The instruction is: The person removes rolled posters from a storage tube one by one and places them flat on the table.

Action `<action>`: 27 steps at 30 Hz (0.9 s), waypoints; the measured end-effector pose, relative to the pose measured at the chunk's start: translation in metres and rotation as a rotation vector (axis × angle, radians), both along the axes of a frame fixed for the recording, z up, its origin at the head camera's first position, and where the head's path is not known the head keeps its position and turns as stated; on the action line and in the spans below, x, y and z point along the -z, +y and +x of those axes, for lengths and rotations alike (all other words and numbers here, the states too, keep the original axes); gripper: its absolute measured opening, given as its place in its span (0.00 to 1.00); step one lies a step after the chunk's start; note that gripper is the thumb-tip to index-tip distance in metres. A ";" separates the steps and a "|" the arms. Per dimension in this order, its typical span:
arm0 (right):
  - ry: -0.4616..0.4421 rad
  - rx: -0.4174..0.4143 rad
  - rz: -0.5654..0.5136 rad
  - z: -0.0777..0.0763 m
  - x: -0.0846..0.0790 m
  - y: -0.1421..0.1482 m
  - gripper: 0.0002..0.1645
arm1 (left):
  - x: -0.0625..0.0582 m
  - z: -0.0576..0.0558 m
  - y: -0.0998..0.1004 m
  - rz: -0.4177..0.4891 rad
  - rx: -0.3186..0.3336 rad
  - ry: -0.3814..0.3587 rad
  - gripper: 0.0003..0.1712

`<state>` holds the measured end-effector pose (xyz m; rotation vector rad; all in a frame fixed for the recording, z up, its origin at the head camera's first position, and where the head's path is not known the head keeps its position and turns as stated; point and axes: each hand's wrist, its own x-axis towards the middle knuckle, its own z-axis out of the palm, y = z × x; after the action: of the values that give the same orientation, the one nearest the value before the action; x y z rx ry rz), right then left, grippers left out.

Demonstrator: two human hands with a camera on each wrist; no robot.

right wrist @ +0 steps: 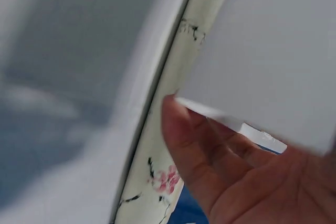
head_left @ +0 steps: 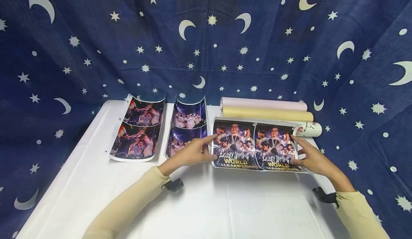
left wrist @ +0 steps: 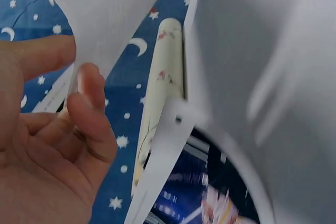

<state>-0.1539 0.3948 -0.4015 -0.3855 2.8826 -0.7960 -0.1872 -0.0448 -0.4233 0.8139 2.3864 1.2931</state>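
A glossy printed sheet (head_left: 238, 142) carries the same group picture twice, side by side, with "WORLD CHAMPIONS" lettering. It is held up over the white table, tilted toward the head camera. My left hand (head_left: 192, 152) grips its left edge between thumb and fingers. At the opposite edge, my right hand (head_left: 314, 159) pinches the sheet near its lower right corner. Both wrist views show the plain white back: the left hand (left wrist: 52, 129) lies along one edge, and the right hand (right wrist: 226, 166) has its thumb at a corner of the sheet (right wrist: 262, 61).
Two curling photo sheets, one on the left (head_left: 141, 138) and one nearer the middle (head_left: 188, 124), lie on the white table (head_left: 251, 203). Behind the held sheet are a pink roll (head_left: 264, 104), a yellow roll (head_left: 267, 113) and a flowered roll (head_left: 312, 129). A starry blue cloth (head_left: 206, 53) hangs behind.
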 end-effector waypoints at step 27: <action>-0.112 0.079 0.140 -0.006 0.033 0.048 0.61 | 0.036 0.027 0.091 -0.095 -0.101 -0.052 0.48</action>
<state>-0.1602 0.4430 -0.4347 -0.2060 2.8419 -0.6016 -0.1606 0.0464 -0.4594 0.6320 2.4543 1.2119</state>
